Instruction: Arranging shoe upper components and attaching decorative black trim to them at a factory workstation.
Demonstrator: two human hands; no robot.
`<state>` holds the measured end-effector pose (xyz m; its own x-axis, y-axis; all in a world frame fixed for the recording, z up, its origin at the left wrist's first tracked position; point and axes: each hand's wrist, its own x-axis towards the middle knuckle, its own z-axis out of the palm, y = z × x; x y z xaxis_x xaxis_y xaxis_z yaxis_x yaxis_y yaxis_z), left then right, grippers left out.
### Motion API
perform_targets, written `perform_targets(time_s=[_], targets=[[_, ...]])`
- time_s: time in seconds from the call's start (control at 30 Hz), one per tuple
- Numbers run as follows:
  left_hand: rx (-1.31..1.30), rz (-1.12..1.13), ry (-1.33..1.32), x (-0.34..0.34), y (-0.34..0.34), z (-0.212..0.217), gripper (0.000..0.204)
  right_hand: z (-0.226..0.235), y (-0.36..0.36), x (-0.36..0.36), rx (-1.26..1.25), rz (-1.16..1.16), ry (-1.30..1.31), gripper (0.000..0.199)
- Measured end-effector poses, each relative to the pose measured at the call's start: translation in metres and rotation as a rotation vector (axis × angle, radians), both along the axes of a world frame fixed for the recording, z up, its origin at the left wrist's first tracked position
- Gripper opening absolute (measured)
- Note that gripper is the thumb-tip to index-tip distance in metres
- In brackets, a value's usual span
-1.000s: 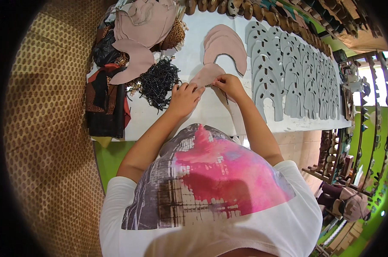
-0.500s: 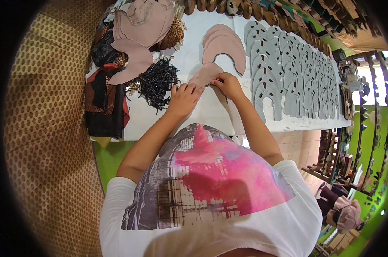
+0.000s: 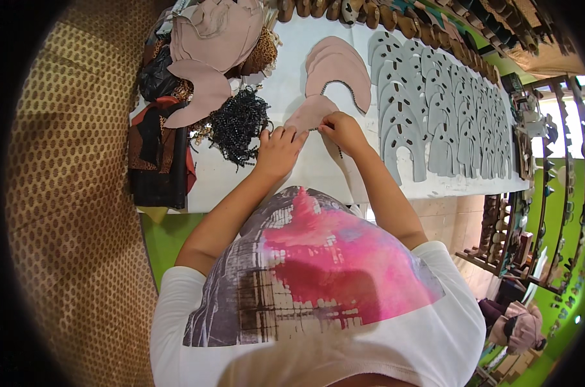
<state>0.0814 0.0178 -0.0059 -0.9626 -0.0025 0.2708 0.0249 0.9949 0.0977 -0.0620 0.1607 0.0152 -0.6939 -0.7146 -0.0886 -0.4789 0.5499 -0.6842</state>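
A curved pale pink shoe-upper piece [image 3: 310,112] lies on the white table under my hands. My left hand [image 3: 279,152] rests with its fingers spread flat along the piece's left end. At the right end, my right hand [image 3: 345,132] pinches a thin dark beaded trim [image 3: 313,129] against the inner edge; the fingertips partly hide the grip. The trim's loose tail hangs down below the right fingers. Just beyond lies an overlapped stack of pink U-shaped pieces [image 3: 334,61], with beaded trim along the inner curve of the front one. A tangled heap of black beaded trim [image 3: 239,122] sits left of my left hand.
More pink pieces [image 3: 215,39] are piled at the back left, above a single curved one [image 3: 208,97]. Rows of grey cut uppers [image 3: 405,129] cover the table's right side. Wooden shoe lasts [image 3: 370,14] line the far edge. Another person [image 3: 515,326] is at the lower right.
Both hands have stayed nearly in place over the pink piece, with only a slight shift of the fingers. The person at the lower right has moved a little.
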Motion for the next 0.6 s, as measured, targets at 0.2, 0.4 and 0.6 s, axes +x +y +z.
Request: perform_targets(time_s=[0.2,0.4,0.6], targets=[[-0.023,0.028,0.007,-0.004,0.004,0.001,0.041,-0.002,-0.003,0.005,0.065,-0.027,0.061,0.015],[0.074,0.0,0.021,-0.014,0.005,0.005,0.037,-0.005,-0.005,0.013,0.124,-0.093,0.098,0.018],[0.032,-0.05,0.027,-0.02,0.008,-0.002,0.033,-0.006,0.005,0.01,0.094,-0.103,-0.009,0.023]])
